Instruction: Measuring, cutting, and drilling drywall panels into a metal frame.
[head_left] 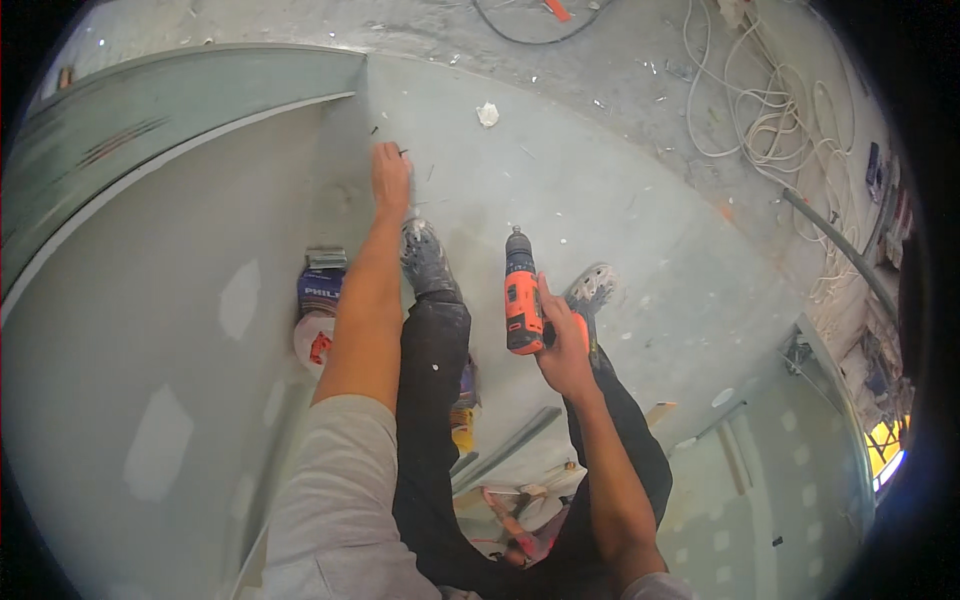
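Note:
My right hand [565, 350] is wrapped round the grip of an orange and black cordless drill [523, 300]. The drill's chuck points away from me, above the pale grey-green board [600, 200] under my feet. My left arm reaches forward, and my left hand [391, 185] is low over the board, beside the toe of my left shoe [425, 255]. Its fingers are pinched together, and a thin dark screw [403, 152] shows at the fingertips. Another small dark screw-like piece [374, 130] lies just beyond that hand.
A raised grey-green panel [180, 120] curves along the left. By my left arm stand a blue box [320, 290] and a white tub [310, 345]. Tangled white cable [770, 130] lies far right. Between my legs, another person [535, 535] shows in part, near metal strips [515, 445].

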